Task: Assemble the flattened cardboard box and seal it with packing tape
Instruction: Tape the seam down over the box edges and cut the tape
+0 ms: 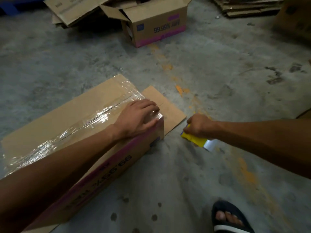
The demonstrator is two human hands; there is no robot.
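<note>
A: Entry. Where is the box?

B: The cardboard box (70,118) sits assembled on the concrete floor (193,73), top flaps closed, clear packing tape (94,118) wrinkled along the centre seam.

A: Your left hand?

B: Your left hand (139,117) lies flat, fingers extended and together, pressing the tape end over the box's far corner.

A: And the right?

B: Your right hand (199,126) is clamped on the yellow tape dispenser (196,139), low over the floor just beside the box. A flat cardboard sheet (165,106) lies beyond that corner. An open box (154,26) stands well apart.
</note>
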